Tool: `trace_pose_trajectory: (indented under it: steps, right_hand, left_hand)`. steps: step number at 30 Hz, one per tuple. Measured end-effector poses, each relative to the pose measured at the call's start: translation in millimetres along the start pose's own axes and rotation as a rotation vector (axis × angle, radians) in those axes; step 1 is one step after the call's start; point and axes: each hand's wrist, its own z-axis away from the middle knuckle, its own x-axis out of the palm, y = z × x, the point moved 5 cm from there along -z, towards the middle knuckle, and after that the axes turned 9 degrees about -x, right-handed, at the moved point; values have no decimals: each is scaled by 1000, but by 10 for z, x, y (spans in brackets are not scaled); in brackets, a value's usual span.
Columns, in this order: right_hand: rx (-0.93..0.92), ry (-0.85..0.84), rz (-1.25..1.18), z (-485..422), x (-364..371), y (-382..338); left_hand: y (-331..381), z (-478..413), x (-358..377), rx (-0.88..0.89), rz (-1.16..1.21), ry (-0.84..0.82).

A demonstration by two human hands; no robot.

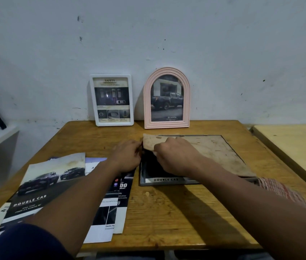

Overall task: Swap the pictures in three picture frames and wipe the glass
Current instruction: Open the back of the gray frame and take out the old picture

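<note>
While it lies face down on the wooden table (167,212): grey frame (169,182), holding a "DOUBLE CAB" print
Backing board (208,152): over the frame, left corner lifted
Right hand (174,156): pinching that corner
Left hand (127,156): fingers curled at the board's left edge
Against the wall: white frame (111,100), safety sheet; pink arched frame (167,98), truck photo
Left: loose car brochures (41,186)
Right: striped cloth (283,192)

Three picture frames: white frame (111,100), pink arched frame (166,98), flat grey frame (169,182); two hands; one cloth (283,192).
</note>
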Motion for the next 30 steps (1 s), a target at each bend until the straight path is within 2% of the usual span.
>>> trace_pose_trajectory:
  steps: [2, 4, 9, 13, 20, 22, 24, 25, 27, 29, 30]
  right_hand:
    - [14, 23, 19, -15, -49, 71]
    - [22, 62, 28, -54, -133, 126]
    - [18, 159, 56, -105, -308, 240]
    - [51, 243, 106, -105, -549, 374]
    - [164, 575, 302, 59, -1290, 774]
    - [108, 621, 258, 151, -1474, 730]
    - [18, 629, 260, 239, -1546, 555]
    - [-14, 605, 286, 270, -1523, 436]
    - [-29, 542, 346, 314, -1383, 237]
    - [-73, 536, 324, 369, -1226, 37]
    - [-114, 536, 290, 401, -1157, -57]
  left_hand:
    - [19, -5, 69, -31, -92, 43]
    - [45, -54, 88, -54, -85, 62]
    - [23, -213, 41, -114, -193, 54]
    - [-19, -307, 14, -139, -183, 66]
    - [-84, -381, -50, -147, -176, 121]
    - [-33, -341, -103, -131, 8, 173]
    - [85, -246, -239, -213, 480, 166]
    - [149, -190, -303, -299, 776, 97]
    - [272, -88, -369, -407, 1271, -168]
    - [372, 48, -497, -365, 1477, -387]
    - [392, 128, -567, -338, 1496, -413]
